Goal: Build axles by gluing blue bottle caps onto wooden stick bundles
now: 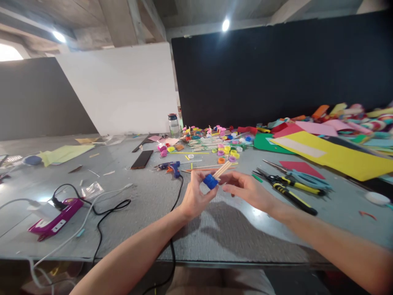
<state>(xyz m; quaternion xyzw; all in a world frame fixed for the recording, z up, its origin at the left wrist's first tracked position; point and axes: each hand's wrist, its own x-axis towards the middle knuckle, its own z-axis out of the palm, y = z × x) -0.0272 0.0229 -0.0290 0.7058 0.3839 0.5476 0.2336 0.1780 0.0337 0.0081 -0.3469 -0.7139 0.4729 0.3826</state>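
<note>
Pinched in my left hand [195, 196] are what look like blue bottle caps [210, 181], held just above the table. Several pale wooden sticks [223, 169] slant up and to the right from the blue piece. My right hand [247, 189] is close on the right of it, thumb and fingers parted and slightly curled. Whether its fingertips touch the sticks is hard to see. Behind my left hand lies a blue glue gun [172, 167], its black cord running down toward the front edge.
Pliers with yellow-black handles [288, 194] and blue-handled pliers [310, 180] lie at the right, near yellow card [337, 157]. Colourful bottle caps [227, 151] and a water bottle [173, 125] are farther back. Left are a dark phone-like slab [142, 159] and a magenta power strip [57, 219] with cables.
</note>
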